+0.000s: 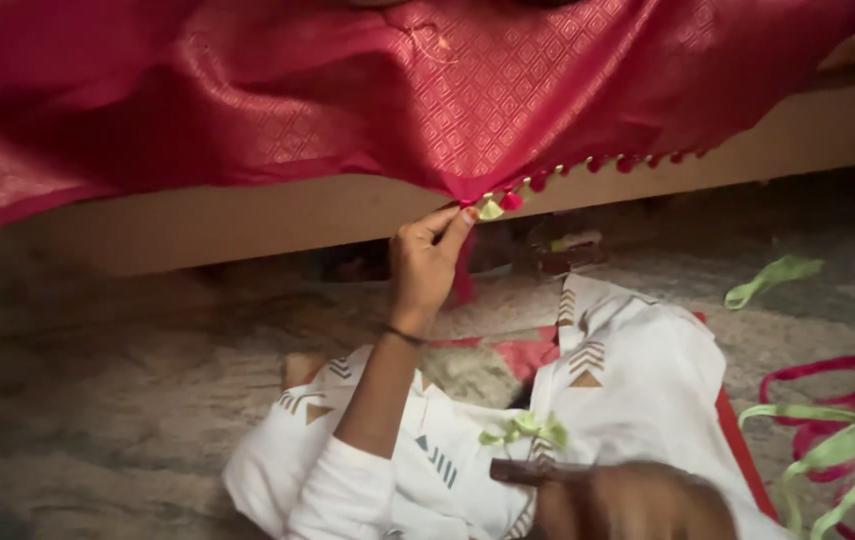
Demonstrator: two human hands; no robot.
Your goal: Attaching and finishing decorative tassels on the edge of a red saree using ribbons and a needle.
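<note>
A pink-red silk cloth [427,100] with a woven diamond pattern hangs over a pale wooden ledge [247,215]. Small red and green tassels [509,198] run along its lower edge. My left hand [425,262] reaches up and pinches that edge beside a green tassel, thumb and forefinger closed on the fabric. My right hand [637,505] is low in the frame and blurred, closed around a short dark brown tool [527,470]. A bunch of light green thread [525,430] lies on my white patterned lap, just above that tool.
Loose green ribbon [772,278] lies on the mottled stone floor [97,380] to the right. A tangle of red and green strands [837,420] sits at the right edge. Dark clutter shows under the ledge behind my left hand.
</note>
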